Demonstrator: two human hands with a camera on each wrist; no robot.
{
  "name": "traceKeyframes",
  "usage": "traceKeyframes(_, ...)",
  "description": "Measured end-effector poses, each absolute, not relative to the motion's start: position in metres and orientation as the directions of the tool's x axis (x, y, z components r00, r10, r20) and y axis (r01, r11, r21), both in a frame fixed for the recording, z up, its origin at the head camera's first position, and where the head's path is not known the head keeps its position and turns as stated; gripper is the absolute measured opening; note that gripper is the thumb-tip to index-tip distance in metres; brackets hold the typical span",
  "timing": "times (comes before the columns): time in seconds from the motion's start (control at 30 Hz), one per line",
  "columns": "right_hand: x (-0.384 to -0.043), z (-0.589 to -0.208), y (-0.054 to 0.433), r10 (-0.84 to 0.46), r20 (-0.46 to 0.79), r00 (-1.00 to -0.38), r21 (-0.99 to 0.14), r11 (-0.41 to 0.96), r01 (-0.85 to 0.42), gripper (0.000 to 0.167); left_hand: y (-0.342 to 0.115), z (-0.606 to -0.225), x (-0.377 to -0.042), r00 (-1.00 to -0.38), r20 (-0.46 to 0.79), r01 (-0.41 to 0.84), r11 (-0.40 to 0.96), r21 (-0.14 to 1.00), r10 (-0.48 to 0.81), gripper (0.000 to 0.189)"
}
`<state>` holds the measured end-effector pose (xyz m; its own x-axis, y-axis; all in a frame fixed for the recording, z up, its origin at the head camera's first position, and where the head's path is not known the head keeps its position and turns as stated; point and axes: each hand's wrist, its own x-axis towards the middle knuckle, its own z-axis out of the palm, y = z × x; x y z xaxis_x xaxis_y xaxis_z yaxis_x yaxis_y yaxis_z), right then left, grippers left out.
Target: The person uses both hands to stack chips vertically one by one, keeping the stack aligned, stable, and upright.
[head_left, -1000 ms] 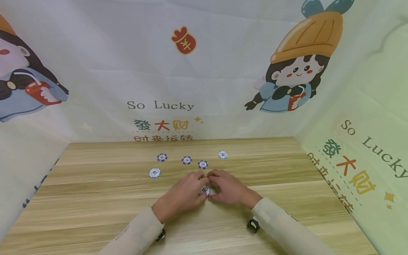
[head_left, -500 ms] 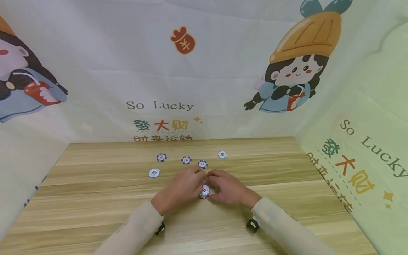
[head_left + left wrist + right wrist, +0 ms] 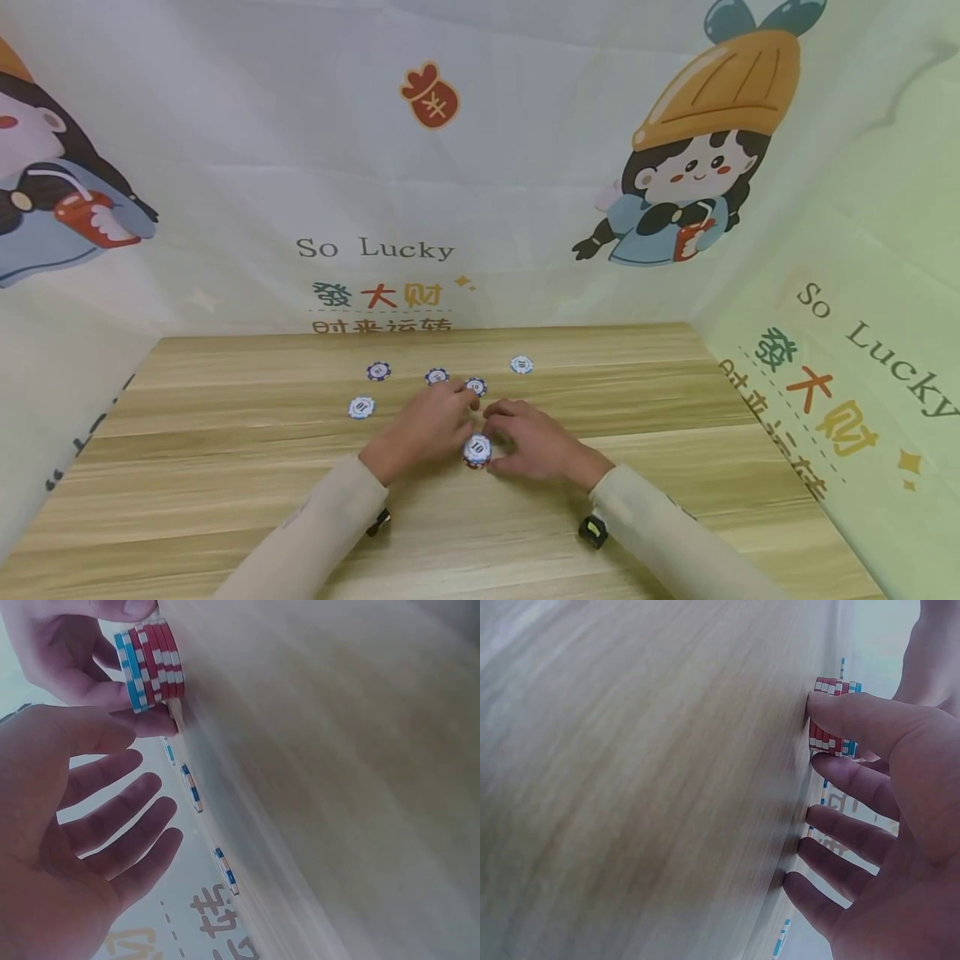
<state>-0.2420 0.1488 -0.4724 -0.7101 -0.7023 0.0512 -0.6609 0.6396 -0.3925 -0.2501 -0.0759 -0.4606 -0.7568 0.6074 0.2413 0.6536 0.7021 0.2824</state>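
Observation:
A short stack of poker chips [image 3: 477,450], red below and light blue on top, stands on the table between my hands. My right hand [image 3: 536,442] holds it at the side, thumb and index finger curled about it. My left hand [image 3: 423,425] is just beyond the stack to the left, apart from it, its fingers loosely spread and holding nothing in the left wrist view. Its fingertips are close to two dark blue chips, one [image 3: 437,377] partly covered by the hand and another [image 3: 475,387] to its right.
Farther left lie a dark blue chip [image 3: 378,371] and a light blue chip [image 3: 362,407]. One more light blue chip [image 3: 521,364] lies at the back right. Printed cloth walls [image 3: 525,183] enclose the wooden table [image 3: 225,500] at the back and sides.
My left hand has come off the stack and moved up and left toward the loose chips, uncovering the top chip. The right hand has stayed beside the stack.

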Motion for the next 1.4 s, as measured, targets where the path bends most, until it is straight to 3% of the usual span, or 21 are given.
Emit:
traceKeyframes(0.5,-0.242,-0.473,0.149,-0.705,0.061,-0.707,-0.383,0.637,-0.669,0.031,-0.078,-0.461,-0.271,-0.760,0.245,0.649,0.722,0.240,0.602,0.023)
traceKeyframes(1.07,-0.242,-0.474,0.149,-0.710,0.074,-0.700,-0.383,0.628,-0.677,0.033,-0.085,-0.459,-0.291,-0.827,0.164,0.562,0.796,0.224,0.538,0.029)
traceKeyframes(1.4,-0.243,-0.476,0.150,-0.718,0.080,-0.691,-0.362,0.625,-0.691,0.034,-0.089,-0.460,-0.297,-0.869,0.099,0.492,0.826,0.274,0.485,0.037)
